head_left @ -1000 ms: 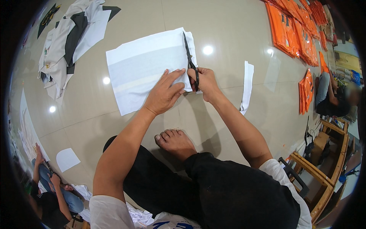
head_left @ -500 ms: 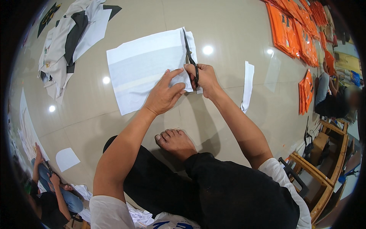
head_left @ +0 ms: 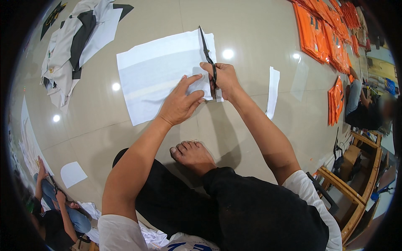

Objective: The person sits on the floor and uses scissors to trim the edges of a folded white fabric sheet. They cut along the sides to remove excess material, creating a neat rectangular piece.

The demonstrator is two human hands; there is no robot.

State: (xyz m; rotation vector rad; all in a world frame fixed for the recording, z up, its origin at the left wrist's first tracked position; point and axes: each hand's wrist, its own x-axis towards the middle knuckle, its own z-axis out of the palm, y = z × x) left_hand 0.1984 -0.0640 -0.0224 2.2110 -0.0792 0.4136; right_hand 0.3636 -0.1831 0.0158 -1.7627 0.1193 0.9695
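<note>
White fabric [head_left: 155, 71] lies flat on the tiled floor in front of me, a paler band crossing it. My right hand [head_left: 224, 80] grips black scissors [head_left: 205, 48] near the fabric's right side. Their blades are closed together and point away from me, over a narrow strip [head_left: 212, 48] along that edge. A cut parts this strip from the rest at the near end. My left hand [head_left: 180, 102] rests on the near right part of the fabric, fingers spread and pressing it down.
A cut white strip [head_left: 272, 92] lies to the right. Heaped white and dark cloth [head_left: 77, 50] is at the far left, packed orange garments [head_left: 314, 37] at the far right. A wooden frame [head_left: 343, 184] stands near right. Other people [head_left: 63, 213] sit at left and right.
The scissors' blades have come together, and their tips have shifted slightly away and to the left. My left hand stays in place on the fabric.
</note>
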